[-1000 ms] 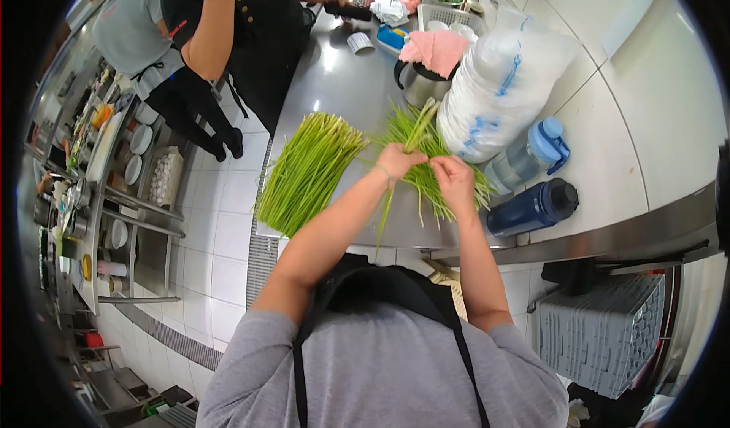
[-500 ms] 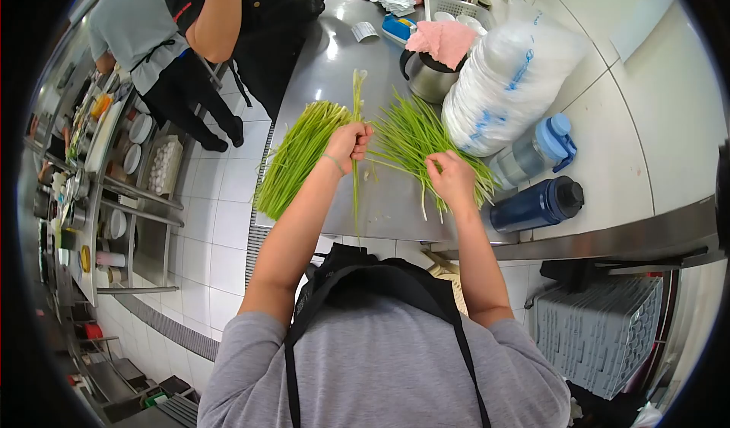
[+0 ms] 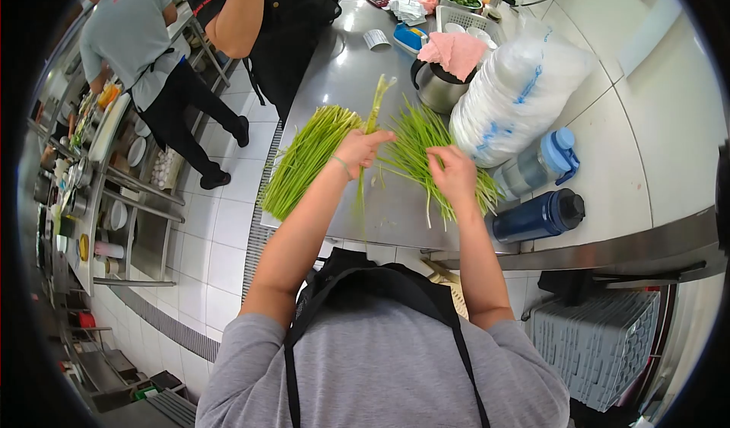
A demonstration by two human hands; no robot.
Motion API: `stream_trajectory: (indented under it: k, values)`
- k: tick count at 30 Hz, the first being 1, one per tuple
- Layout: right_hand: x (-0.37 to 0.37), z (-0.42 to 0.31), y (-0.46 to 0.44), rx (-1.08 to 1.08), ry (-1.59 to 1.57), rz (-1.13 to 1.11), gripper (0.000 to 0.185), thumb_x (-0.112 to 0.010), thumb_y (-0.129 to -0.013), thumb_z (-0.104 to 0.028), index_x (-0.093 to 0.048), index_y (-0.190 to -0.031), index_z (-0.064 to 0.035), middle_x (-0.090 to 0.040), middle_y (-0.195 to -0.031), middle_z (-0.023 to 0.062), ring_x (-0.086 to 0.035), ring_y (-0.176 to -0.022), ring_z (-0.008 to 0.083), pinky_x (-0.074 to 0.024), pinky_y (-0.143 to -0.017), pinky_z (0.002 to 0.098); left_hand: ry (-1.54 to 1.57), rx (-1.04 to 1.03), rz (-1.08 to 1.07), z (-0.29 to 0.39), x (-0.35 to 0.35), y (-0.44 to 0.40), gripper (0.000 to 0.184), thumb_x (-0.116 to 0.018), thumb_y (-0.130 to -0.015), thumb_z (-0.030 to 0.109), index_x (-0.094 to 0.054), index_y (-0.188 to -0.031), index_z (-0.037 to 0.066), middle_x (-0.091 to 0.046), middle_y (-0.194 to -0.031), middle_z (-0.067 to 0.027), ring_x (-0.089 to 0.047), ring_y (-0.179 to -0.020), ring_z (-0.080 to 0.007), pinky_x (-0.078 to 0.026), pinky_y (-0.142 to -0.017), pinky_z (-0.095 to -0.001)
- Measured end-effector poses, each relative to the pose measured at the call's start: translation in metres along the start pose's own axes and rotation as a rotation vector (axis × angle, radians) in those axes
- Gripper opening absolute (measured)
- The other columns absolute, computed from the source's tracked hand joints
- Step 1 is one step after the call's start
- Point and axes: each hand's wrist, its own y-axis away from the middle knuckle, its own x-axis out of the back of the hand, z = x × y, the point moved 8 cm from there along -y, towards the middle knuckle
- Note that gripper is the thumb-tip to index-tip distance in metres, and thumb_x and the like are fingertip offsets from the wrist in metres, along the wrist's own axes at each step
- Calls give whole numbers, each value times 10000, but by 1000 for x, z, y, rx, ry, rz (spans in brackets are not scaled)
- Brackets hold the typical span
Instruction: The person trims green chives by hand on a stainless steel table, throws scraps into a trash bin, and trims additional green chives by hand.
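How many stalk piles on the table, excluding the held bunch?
2: left pile beside the left hand, right pile by the right hand. No others visible.

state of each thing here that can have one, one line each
Left hand: holding green stalks
Right hand: at right green pile, grip unclear
Left green pile: neatly lined up
Right green pile: looser, fanned out
Dark bottle: lidded
Light-blue bottle: lidded
Pink cloth: draped over steel jug

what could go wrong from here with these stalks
The neat pile of long green stalks lies near the edge of the grey steel table and might slide off. The dark blue, black-capped bottle sits near the right hand and could be knocked. The slim green bunch trailing from the left hand might shed strands.
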Motion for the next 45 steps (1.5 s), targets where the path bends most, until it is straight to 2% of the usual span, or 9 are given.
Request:
stream_trajectory:
  k: [9, 13, 18, 23, 25, 31, 37, 42, 45]
  values:
    - [-34, -1, -20, -49, 503, -298, 280, -624, -689, -320, -617, -750, -47, -555, -754, 98, -583, -670, 252, -469, -577, 367, 111, 0, 426, -32, 6, -25, 227, -675, -708, 229, -509, -734, 77, -303, -505, 63, -235, -381, -51, -175, -342, -224]
    - [-41, 9, -17, 1, 490, -318, 261, -623, -683, -318, -618, -705, -58, -556, -718, 92, -583, -656, 251, -470, -566, 368, 61, 69, 294, -47, -9, -36, 234, -669, -713, 221, -469, -720, 99, -312, -507, 59, -241, -380, -60, -186, -340, -232]
    - [-34, -2, -10, 37, 464, -332, 173, -603, -706, -269, -643, -715, -100, -560, -710, 75, -576, -658, 256, -462, -560, 364, 263, -217, 465, -26, 4, -25, 241, -666, -719, 222, -452, -744, 113, -308, -503, 67, -234, -380, -42, -175, -342, -211]
    - [-43, 10, -7, 84, 372, -237, 120, -585, -728, -226, -647, -716, -124, -547, -681, 55, -564, -628, 245, -446, -536, 359, 228, -222, 440, -21, 13, -20, 254, -680, -707, 235, -453, -682, 123, -295, -499, 76, -224, -371, -39, -168, -344, -207]
    - [-35, 8, -9, 46, 328, -206, 109, -580, -735, -214, -648, -720, -131, -541, -673, 50, -557, -618, 244, -437, -526, 361, 36, -12, 339, -39, 0, -17, 275, -700, -692, 254, -464, -640, 123, -307, -499, 76, -231, -373, -42, -166, -347, -210]
    - [-19, 12, -6, -11, 177, -127, 76, -576, -739, -178, -634, -720, -132, -510, -671, 54, -535, -603, 261, -412, -516, 365, 66, -193, 276, -38, -43, -30, 220, -712, -687, 238, -555, -691, 84, -343, -506, 74, -246, -381, -45, -174, -351, -214]
    - [-13, 26, -1, -142, -127, -112, 101, -584, -753, -196, -637, -760, -110, -531, -713, 55, -534, -624, 271, -406, -537, 356, 297, -66, 118, -42, -37, -39, 176, -686, -716, 177, -547, -738, 72, -301, -498, 78, -237, -389, -40, -168, -360, -213]
    - [13, 0, -4, -70, 207, 132, 165, -583, -774, -248, -617, -839, -100, -553, -776, 66, -547, -655, 277, -429, -565, 368, 477, -235, 60, 23, 12, -2, 115, -542, -769, 164, -502, -723, 66, -380, -562, 33, -307, -429, -53, -193, -364, -199]
    - [-12, -5, -5, 4, 73, 78, 145, -584, -769, -224, -607, -834, -97, -556, -753, 75, -550, -648, 266, -436, -552, 347, 405, -311, 83, 50, 45, 38, 130, -474, -783, 169, -487, -711, 62, -416, -593, 6, -322, -441, -63, -208, -368, -196]
